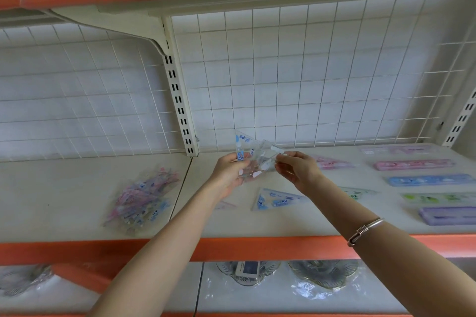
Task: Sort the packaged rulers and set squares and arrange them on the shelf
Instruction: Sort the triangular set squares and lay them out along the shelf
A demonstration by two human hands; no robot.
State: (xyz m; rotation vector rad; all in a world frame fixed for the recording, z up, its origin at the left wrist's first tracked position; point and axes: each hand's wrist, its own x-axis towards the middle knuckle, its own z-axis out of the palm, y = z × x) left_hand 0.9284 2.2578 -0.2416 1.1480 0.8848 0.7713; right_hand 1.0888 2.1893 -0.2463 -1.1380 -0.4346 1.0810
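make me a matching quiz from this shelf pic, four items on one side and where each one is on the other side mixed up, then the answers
Items
1. mixed pile of packets
2. purple ruler
3. blue set square
4. held set squares

Places
a. raised off the shelf, gripped by the left hand and the right hand
b. lying flat on the shelf just below the hands
c. left section of the shelf
d. right side, frontmost in the row of rulers

Pairs: 1-c, 2-d, 3-b, 4-a
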